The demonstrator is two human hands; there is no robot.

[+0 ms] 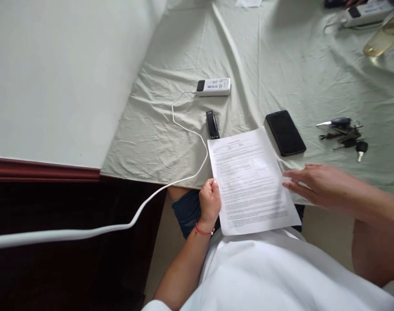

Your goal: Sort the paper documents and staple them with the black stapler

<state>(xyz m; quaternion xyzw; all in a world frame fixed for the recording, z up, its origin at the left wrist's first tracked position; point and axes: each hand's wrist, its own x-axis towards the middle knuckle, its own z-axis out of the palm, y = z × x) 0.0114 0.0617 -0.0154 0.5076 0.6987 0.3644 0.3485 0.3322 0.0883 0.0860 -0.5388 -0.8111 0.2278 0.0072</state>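
A printed sheet of paper (251,185) lies partly over the table's front edge and reaches down to the white shirt. My left hand (210,199), with a red bracelet at the wrist, is closed on the sheet's left edge. Just off the sheet's right edge is my right hand (308,181), fingers apart and holding nothing. Beyond the sheet's top left corner stands a black stapler (212,125). A black phone (285,132) rests beside the top right corner.
On the cloth-covered table (164,129) are a white power bank (213,87) with a long white cable (145,203), and a bunch of keys (345,133). At the far right lie another white device (367,14) and a bottle of yellowish liquid (382,39).
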